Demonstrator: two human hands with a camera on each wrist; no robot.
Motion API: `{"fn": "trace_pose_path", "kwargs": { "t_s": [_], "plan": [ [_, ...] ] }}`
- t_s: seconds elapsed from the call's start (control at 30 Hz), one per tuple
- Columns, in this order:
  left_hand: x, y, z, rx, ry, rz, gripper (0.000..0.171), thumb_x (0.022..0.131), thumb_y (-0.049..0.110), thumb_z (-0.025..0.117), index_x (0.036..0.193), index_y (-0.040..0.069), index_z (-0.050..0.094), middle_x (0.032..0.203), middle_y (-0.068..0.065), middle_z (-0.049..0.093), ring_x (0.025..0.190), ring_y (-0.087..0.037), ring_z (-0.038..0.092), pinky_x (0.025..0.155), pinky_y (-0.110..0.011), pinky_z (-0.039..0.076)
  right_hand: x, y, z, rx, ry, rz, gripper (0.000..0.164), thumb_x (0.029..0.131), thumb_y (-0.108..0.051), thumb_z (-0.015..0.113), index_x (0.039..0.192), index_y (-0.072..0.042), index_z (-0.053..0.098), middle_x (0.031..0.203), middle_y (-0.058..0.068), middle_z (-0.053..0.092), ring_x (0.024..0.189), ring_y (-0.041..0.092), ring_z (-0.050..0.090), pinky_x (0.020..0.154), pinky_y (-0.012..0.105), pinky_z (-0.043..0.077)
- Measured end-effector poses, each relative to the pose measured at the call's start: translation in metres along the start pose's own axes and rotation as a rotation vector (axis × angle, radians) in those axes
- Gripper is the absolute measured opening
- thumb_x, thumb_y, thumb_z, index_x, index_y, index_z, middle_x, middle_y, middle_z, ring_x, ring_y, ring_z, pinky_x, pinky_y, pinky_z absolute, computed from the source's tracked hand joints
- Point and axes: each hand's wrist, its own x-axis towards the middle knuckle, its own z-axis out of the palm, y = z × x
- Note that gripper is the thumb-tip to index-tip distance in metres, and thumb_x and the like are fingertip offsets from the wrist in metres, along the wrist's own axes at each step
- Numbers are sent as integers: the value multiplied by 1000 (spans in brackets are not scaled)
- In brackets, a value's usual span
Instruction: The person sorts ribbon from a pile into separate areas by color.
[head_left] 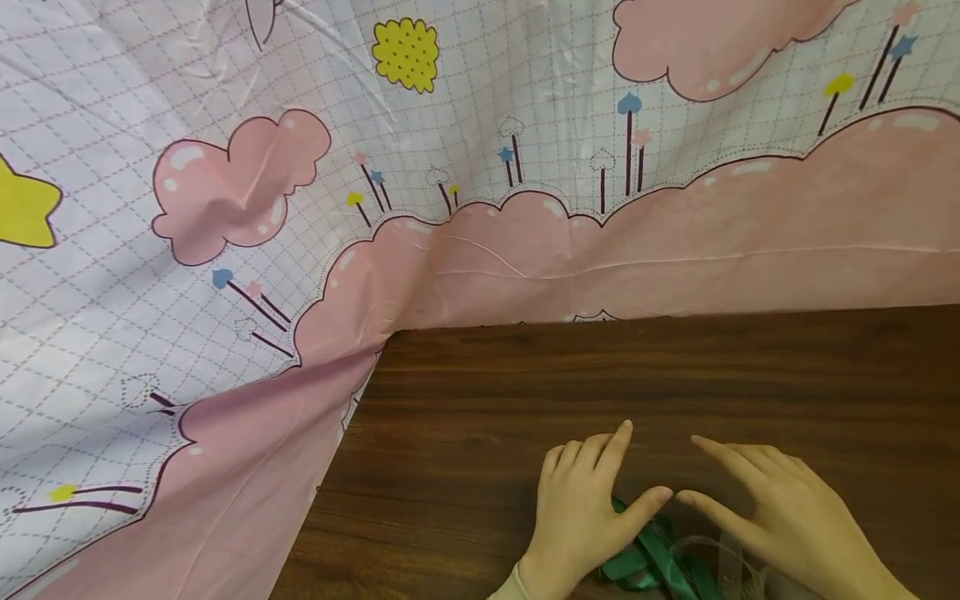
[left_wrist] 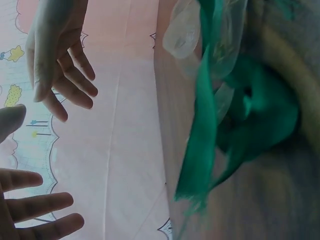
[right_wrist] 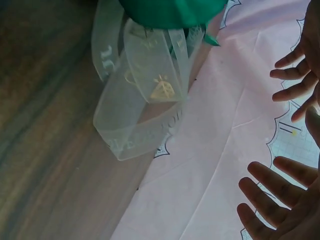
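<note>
Both hands are held over the dark table with fingers extended and thumbs pointing toward each other. My left hand [head_left: 581,508] is on the left, and my right hand [head_left: 795,508] faces it across a small gap. Neither grips anything. Below and between them lies a bundle of green satin ribbon [head_left: 652,554], partly hidden by the left hand. In the left wrist view one green ribbon [left_wrist: 202,135] end looks frayed. Looped in with it is a sheer whitish ribbon [right_wrist: 145,117] with pale lettering and a gold print, near the right hand [right_wrist: 280,210].
The table [head_left: 487,392] has a dark wood-grain top, with its far edge and left edge in view. A pink and white printed cloth [head_left: 480,250] with clouds and stars hangs behind and along the left side.
</note>
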Motion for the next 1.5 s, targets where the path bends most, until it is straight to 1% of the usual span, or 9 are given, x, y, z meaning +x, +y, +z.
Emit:
{"fn": "trace_pose_path", "kwargs": {
  "t_s": [0.3, 0.4, 0.53, 0.67, 0.83, 1.07, 1.23, 1.4, 1.5],
  "plan": [
    [-15, 6, 6, -29, -51, -13, 62, 86, 65, 47, 128, 19, 56, 103, 7, 69, 87, -7, 63, 79, -27, 49, -16, 1, 9, 22, -76, 20, 56, 71, -44, 77, 118, -16, 63, 100, 1, 70, 88, 24, 65, 74, 53, 48],
    [-21, 8, 7, -39, -95, -12, 63, 86, 65, 45, 128, 20, 56, 104, 8, 68, 90, -7, 62, 81, -28, 48, -24, 0, 16, 25, -89, 4, 49, 70, -42, 78, 110, -17, 66, 86, -14, 66, 72, 3, 57, 67, 39, 50],
    [-31, 10, 9, -46, -166, -2, 64, 87, 66, 41, 129, 20, 55, 106, 8, 67, 94, -7, 61, 84, -31, 49, -35, 0, 25, 40, -72, -48, 45, 66, -40, 81, 102, -17, 68, 77, -22, 61, 62, -13, 37, 57, 20, 41],
    [-38, 12, 10, -57, -224, -4, 63, 88, 66, 40, 131, 21, 52, 109, 9, 67, 96, -7, 59, 87, -32, 48, -45, 3, 33, 43, -77, -58, 43, 64, -40, 82, 100, -19, 69, 83, -21, 65, 66, -10, 44, 58, 22, 44],
    [-45, 13, 10, -89, -303, -20, 62, 88, 64, 42, 134, 23, 49, 116, 13, 63, 102, -6, 57, 91, -35, 46, -58, 9, 40, 50, -141, -63, 41, 67, -40, 81, 101, -21, 68, 85, -25, 63, 72, -6, 55, 60, 37, 51],
    [-50, 16, 11, -104, -393, 25, 61, 87, 62, 46, 137, 26, 44, 124, 17, 59, 110, -6, 51, 96, -38, 44, -72, 19, 47, 83, -248, -102, 33, 72, -39, 77, 99, -26, 67, 81, -30, 58, 74, -10, 48, 56, 22, 43],
    [-53, 20, 14, -107, -466, 68, 64, 87, 63, 46, 140, 29, 39, 128, 19, 55, 116, -5, 49, 99, -36, 42, -78, 26, 52, 105, -326, -141, 33, 74, -36, 76, 103, -23, 66, 83, -25, 60, 77, -5, 51, 56, 21, 42],
    [-54, 24, 15, -235, -575, 52, 65, 86, 63, 48, 141, 31, 36, 135, 18, 49, 131, -7, 41, 106, -42, 38, -79, 31, 56, 246, -288, -226, 44, 70, -21, 79, 110, -16, 60, 81, -18, 60, 75, -12, 47, 55, 15, 38],
    [-53, 25, 14, -377, -636, 28, 64, 87, 61, 50, 141, 30, 37, 136, 18, 48, 135, -8, 38, 108, -45, 35, -77, 32, 58, 475, -257, -300, 55, 70, -4, 76, 119, -11, 51, 77, -15, 57, 73, -14, 44, 54, 13, 36]
  ]
}}
